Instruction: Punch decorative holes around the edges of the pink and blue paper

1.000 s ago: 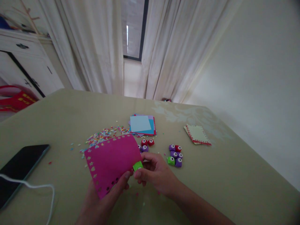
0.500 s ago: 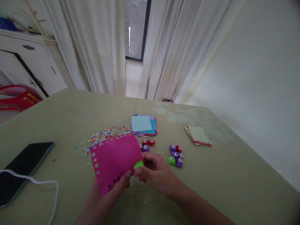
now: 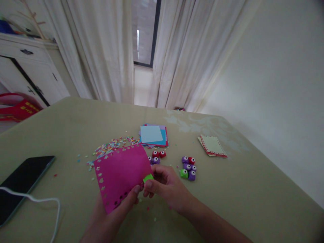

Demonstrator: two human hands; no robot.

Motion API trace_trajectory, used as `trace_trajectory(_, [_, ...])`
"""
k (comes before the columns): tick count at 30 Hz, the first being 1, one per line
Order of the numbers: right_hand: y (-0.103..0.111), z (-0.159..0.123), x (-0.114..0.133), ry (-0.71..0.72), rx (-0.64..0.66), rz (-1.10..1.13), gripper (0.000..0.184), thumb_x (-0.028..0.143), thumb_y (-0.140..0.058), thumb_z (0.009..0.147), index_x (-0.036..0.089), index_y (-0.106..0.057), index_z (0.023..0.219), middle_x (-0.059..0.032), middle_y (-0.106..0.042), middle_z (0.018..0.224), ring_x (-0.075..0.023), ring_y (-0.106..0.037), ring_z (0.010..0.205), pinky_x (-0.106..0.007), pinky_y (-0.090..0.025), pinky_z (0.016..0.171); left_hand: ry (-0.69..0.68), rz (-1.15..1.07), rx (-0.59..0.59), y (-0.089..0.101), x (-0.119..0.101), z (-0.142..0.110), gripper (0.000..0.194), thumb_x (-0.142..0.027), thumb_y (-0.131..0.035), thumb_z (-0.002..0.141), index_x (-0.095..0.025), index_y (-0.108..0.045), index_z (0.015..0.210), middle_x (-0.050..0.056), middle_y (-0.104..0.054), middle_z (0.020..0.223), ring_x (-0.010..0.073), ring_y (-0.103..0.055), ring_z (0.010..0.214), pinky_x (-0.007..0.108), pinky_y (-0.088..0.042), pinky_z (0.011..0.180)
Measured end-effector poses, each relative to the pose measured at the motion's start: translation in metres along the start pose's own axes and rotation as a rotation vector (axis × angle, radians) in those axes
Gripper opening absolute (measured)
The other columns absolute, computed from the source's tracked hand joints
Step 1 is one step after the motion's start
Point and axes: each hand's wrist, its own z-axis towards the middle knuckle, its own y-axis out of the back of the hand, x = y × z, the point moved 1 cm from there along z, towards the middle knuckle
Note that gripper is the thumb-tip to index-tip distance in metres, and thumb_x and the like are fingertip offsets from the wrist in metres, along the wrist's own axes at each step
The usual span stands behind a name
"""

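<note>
A magenta sheet of paper [image 3: 124, 172] is tilted up above the table, with small shapes punched along its top, left and bottom edges. My left hand [image 3: 121, 209] grips its lower edge, thumb in front. My right hand [image 3: 164, 185] is closed around a small green craft punch [image 3: 148, 178], which sits at the sheet's lower right corner; most of the punch is hidden by the fingers. Just beyond, red and purple punches [image 3: 155, 160] are partly covered by the paper. Another group of purple, red and green punches [image 3: 188, 167] stands to the right of my right hand.
Colourful paper confetti [image 3: 110, 147] lies scattered behind the sheet. A stack of coloured paper [image 3: 152, 134] is at the back middle, and punched cream cards [image 3: 214, 145] lie to the right. On the left are a dark tablet [image 3: 27, 179] and a white cable [image 3: 40, 199].
The whole view has shifted slightly, so things appear a little further left. Both hands keep their holds on the magenta paper and the green craft punch.
</note>
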Motion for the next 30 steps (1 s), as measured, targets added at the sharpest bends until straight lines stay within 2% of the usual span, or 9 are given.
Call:
trace_trajectory(4, [0.0006,0.0012,-0.0001,-0.004,-0.001,0.015,0.055,0.063,-0.089,0.073,0.014,-0.07,0.091,-0.001,-0.07,0.074,-0.0121,-0.065,0.063,-0.023,-0.05,0.061,0.024,-0.007,-0.008,-0.0003,0.0025,0.0005,0.032,-0.05,-0.085,0.071,-0.022,-0.076,0.081,0.003,-0.081,0.072,0.0264,-0.078,0.068,0.03,-0.064,0.061])
trace_trajectory(7, [0.0008,0.0013,0.0004,-0.009,-0.011,0.024,0.054,0.062,-0.09,0.073,0.015,-0.069,0.09,-0.0012,-0.071,0.074,-0.0127,-0.066,0.063,-0.023,-0.049,0.06,-0.005,-0.01,-0.018,-0.0009,0.0036,0.0014,0.029,-0.05,-0.084,0.071,-0.023,-0.074,0.076,0.003,-0.079,0.067,0.0257,-0.076,0.062,0.03,-0.063,0.056])
trace_trajectory(15, [-0.0024,0.0006,0.0007,-0.006,-0.01,0.007,0.057,0.063,-0.091,0.07,0.014,-0.07,0.089,-0.0002,-0.068,0.072,-0.011,-0.06,0.062,-0.023,-0.046,0.06,0.024,-0.018,-0.035,-0.0009,0.0014,-0.0021,0.036,-0.054,-0.085,0.069,-0.022,-0.075,0.079,0.003,-0.08,0.068,0.0263,-0.078,0.066,0.03,-0.064,0.06])
trace_trajectory(23, [-0.003,-0.0007,-0.0005,-0.005,-0.025,-0.016,0.058,0.068,-0.088,0.07,0.015,-0.07,0.087,0.0006,-0.066,0.071,-0.0113,-0.059,0.062,-0.024,-0.045,0.06,0.033,-0.021,-0.009,-0.0004,-0.0043,-0.0013,0.03,-0.05,-0.086,0.07,-0.023,-0.075,0.078,0.003,-0.081,0.07,0.0262,-0.078,0.067,0.03,-0.064,0.062])
trace_trajectory(30, [-0.0062,-0.0018,-0.0002,-0.005,-0.067,-0.021,0.052,0.062,-0.089,0.072,0.016,-0.07,0.086,0.0018,-0.065,0.073,-0.0087,-0.049,0.057,-0.023,-0.04,0.055,0.012,0.004,-0.017,-0.0013,-0.0009,-0.0009,0.031,-0.052,-0.084,0.07,-0.023,-0.075,0.072,0.002,-0.077,0.063,0.0254,-0.074,0.059,0.03,-0.061,0.054])
